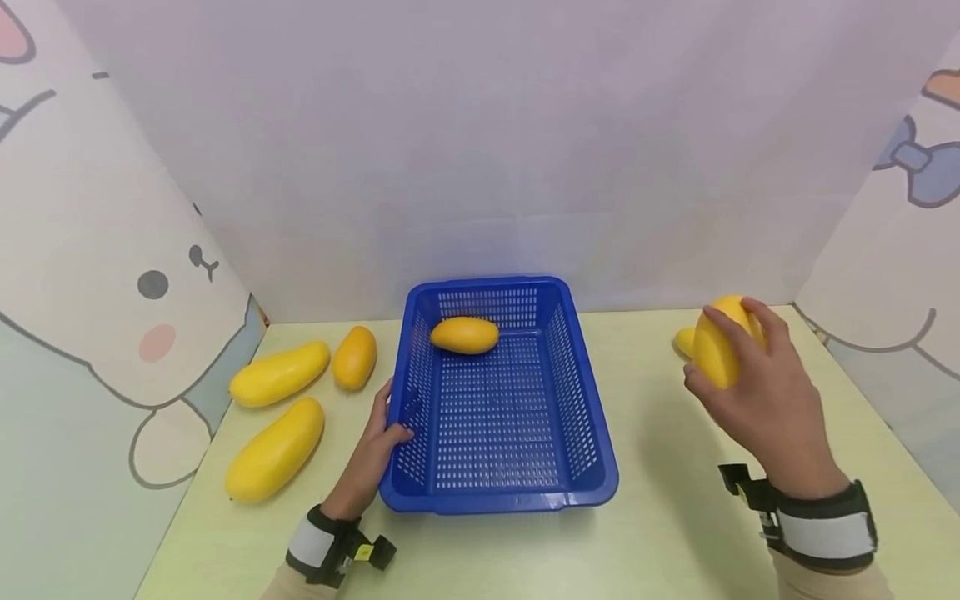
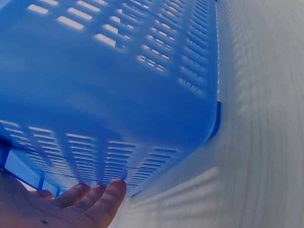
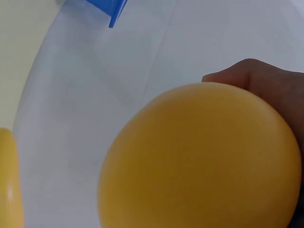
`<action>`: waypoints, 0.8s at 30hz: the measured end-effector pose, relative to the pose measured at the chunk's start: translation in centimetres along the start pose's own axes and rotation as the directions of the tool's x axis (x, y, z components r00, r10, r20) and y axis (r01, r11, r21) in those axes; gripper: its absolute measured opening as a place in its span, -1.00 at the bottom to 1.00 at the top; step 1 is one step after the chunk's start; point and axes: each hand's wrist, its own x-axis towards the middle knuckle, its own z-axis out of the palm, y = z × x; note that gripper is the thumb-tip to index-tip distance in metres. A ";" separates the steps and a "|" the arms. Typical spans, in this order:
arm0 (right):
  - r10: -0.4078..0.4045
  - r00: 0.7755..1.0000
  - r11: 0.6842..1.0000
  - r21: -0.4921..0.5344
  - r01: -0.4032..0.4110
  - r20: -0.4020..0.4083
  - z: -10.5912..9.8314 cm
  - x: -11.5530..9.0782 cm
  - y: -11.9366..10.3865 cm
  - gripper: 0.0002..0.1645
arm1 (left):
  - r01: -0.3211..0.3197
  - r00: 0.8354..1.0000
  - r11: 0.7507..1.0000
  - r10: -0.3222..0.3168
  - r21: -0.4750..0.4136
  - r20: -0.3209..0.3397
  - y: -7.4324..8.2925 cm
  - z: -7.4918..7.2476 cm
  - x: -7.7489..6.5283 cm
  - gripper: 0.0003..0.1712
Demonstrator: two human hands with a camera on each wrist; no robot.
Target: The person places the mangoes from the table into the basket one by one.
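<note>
A blue plastic basket (image 1: 498, 502) with slotted walls stands on the table, one yellow mango (image 1: 465, 335) lying in its far left corner. My left hand (image 1: 369, 460) grips the basket's left side, thumb over the rim and fingers against the outer wall. In the left wrist view those fingers (image 2: 102, 204) lie along the slotted wall. To the right of the basket, my right hand (image 1: 780, 408) holds a large yellow mango (image 1: 714, 352) above the table. This mango fills much of the right wrist view, hiding most of the fingers. Partly behind it rests another mango (image 1: 684, 341).
Left of the basket lie two long yellow mangoes, a farther one (image 1: 281, 374) and a nearer one (image 1: 276, 450), plus a smaller orange-yellow mango (image 1: 355, 358). A pale wall (image 1: 495, 167) rises behind the table (image 1: 480, 558). Side panels with cartoon prints flank it.
</note>
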 end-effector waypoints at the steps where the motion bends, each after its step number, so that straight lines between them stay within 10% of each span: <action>1: -0.011 1.000 1.000 0.004 0.011 -0.003 0.1 0.0 -0.2 -0.19 | -0.002 1.000 1.000 0.002 -0.001 0.001 0.0 0.0 0.0 -0.19; 24: -0.233 0.970 0.972 0.024 0.235 -0.069 1.4 -1.1 -4.3 -0.17 | -0.012 1.000 1.000 0.012 -0.013 0.001 -0.1 0.0 0.0 -0.19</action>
